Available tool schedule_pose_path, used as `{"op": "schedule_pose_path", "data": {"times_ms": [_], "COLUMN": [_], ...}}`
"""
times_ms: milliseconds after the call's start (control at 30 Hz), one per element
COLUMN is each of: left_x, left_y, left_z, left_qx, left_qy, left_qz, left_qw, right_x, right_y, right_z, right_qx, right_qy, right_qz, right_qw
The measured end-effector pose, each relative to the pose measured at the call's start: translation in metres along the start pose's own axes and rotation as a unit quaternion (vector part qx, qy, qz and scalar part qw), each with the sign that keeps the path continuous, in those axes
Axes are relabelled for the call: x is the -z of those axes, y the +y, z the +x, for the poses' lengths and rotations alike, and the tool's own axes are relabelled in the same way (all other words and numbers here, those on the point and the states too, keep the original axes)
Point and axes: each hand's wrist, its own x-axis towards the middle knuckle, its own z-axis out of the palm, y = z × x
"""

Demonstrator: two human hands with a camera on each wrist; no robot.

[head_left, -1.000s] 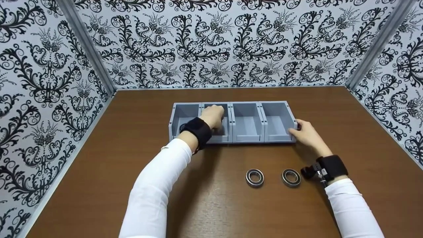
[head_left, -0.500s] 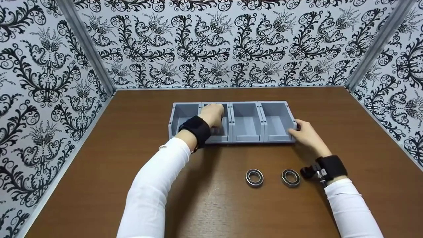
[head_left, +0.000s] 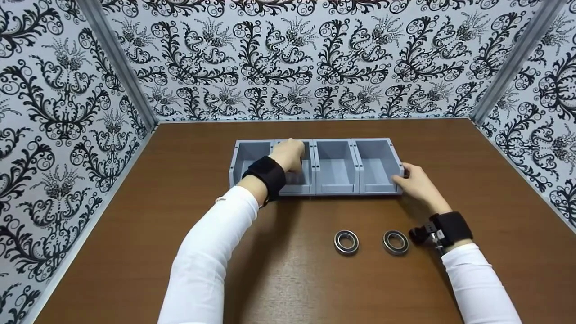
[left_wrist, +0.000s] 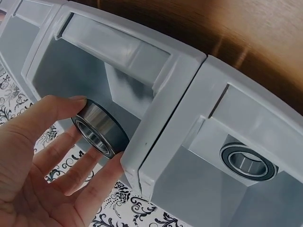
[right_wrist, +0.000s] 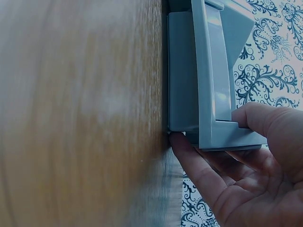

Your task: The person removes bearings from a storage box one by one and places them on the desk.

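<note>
One bearing is pinched in the left hand, thumb on its upper edge and fingers below, tilted at the second compartment from the left of the gray bin row, mid-frame; how deep, I can't tell. What worries me is its smooth rim: a slipping thumb could let it drop and roll, and a crooked lift might catch the divider close by the fingertips. On my left wrist feed, a second bearing lies in the neighbouring compartment, at right. The right hand clamps the row's right end, thumb over the front corner, fingers outside; should that hold loosen, a bump could skew the row. Lower right of centre, a third bearing and a fourth bearing lie flat on the table, the latter just beside the wrist camera, which could knock it if that wrist swings inward.
</note>
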Motion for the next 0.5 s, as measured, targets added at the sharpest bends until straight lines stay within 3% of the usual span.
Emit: {"op": "schedule_pose_path", "data": {"times_ms": [500], "left_x": [0.0061], "left_y": [0.0033], "left_z": [0.0011], "left_qx": [0.001], "left_qy": [0.000], "left_qz": [0.003], "left_qw": [1.0000], "right_x": [0.0002], "right_y": [-0.0005], "right_z": [0.0003], "right_qx": [0.002], "right_qy": [0.003], "right_qz": [-0.014], "right_qw": [0.9999]}}
